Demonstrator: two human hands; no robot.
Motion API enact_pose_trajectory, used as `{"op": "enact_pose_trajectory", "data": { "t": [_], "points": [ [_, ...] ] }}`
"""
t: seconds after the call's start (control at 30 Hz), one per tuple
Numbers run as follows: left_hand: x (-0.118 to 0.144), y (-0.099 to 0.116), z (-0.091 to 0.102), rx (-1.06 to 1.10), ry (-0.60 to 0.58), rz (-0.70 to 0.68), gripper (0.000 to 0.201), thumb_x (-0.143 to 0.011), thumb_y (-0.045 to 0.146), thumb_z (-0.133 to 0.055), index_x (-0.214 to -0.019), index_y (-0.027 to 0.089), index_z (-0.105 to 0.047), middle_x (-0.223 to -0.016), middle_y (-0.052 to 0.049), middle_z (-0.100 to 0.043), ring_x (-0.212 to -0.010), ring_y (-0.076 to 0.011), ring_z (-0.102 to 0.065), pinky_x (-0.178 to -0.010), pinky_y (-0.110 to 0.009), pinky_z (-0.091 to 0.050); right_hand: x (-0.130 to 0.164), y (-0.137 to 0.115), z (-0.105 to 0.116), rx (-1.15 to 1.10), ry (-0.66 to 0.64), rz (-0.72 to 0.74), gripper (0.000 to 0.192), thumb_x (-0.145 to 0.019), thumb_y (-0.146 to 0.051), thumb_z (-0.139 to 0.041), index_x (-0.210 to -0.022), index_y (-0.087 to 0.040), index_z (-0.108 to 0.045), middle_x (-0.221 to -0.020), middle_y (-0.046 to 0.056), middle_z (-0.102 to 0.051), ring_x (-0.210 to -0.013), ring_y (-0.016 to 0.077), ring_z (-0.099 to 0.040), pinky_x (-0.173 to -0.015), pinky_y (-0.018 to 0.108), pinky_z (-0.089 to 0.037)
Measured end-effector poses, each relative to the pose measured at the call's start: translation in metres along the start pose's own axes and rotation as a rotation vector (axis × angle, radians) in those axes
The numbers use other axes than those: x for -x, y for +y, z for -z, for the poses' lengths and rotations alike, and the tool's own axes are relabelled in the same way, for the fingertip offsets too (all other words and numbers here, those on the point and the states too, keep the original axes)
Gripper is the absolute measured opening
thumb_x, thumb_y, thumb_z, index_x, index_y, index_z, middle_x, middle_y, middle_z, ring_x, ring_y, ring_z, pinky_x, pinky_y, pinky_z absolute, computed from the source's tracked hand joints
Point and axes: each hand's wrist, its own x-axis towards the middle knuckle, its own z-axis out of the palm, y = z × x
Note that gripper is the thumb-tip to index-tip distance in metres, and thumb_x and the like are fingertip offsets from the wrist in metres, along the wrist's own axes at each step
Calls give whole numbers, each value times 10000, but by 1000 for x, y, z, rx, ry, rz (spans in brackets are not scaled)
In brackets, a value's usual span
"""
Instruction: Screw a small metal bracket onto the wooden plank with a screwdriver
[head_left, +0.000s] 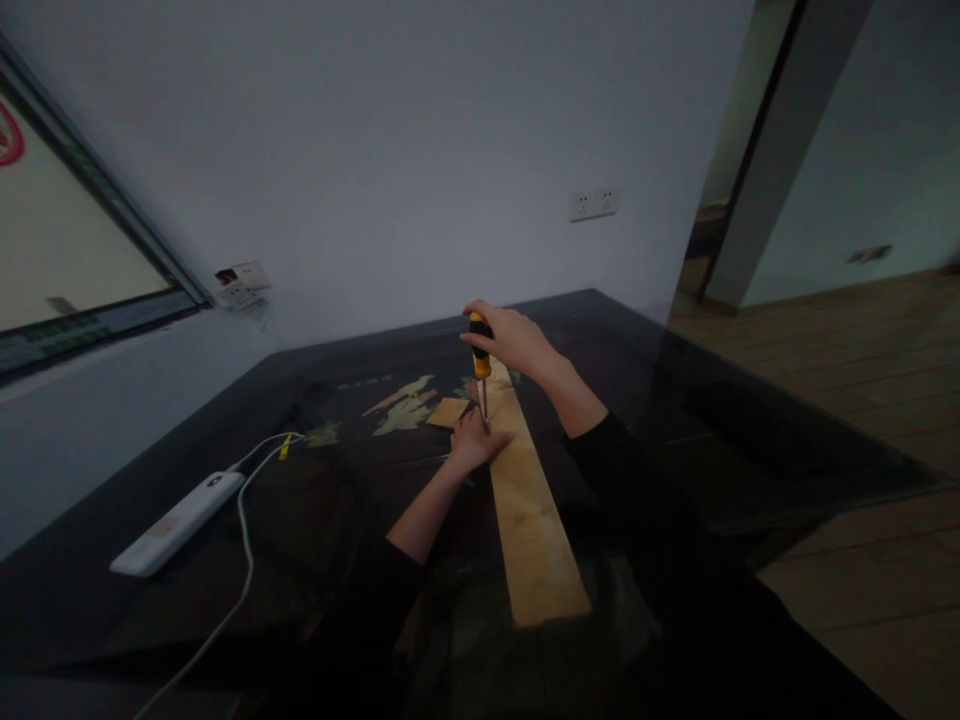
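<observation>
A long pale wooden board (536, 530) lies on the dark table, running away from me. Gripped in my right hand (517, 342) is a screwdriver (481, 366) with a yellow and black handle, nearly upright, its shaft pointing down at the board's left side. Low beside the shaft, my left hand (471, 442) presses on the board's left edge, its thumb across the top face. The screwdriver's tip is close to my left fingers; any screw there is too small to make out. A small square wooden piece (448, 412) lies just left of the board, behind my left hand.
On the left lies a white power strip (180, 522) with a white cable (246, 560) trailing toward me. The dark glossy table (330, 540) bears a printed bird and flowers. A white wall (420, 170) with sockets (594, 204) stands behind it; a window (67, 230) is at left.
</observation>
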Motion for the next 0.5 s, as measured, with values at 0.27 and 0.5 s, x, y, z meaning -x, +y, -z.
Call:
{"op": "enact_pose_trajectory", "data": {
  "t": [0.27, 0.5],
  "points": [
    [-3, -12, 11, 16, -29, 55, 628, -633, 573, -744, -1120, 196, -623, -1458, -169, -470, -1371, -416, -347, -1090, -483, -269, -1, 8, 2, -157, -80, 96, 560, -815, -244, -596, -1359, -215, -469, -1195, 110, -655, -1049, 254, -617, -862, 374, -462],
    [2, -7, 14, 55, -52, 55, 717, -558, 615, -778, -1137, 213, -648, -1462, -154, -470, -1366, -449, -331, -1105, -498, -245, -3, 5, 2, -159, -53, 92, 432, -811, -277, -612, -1234, -224, -545, -1121, 88, -666, -977, 227, -616, -807, 343, -451]
  ]
}}
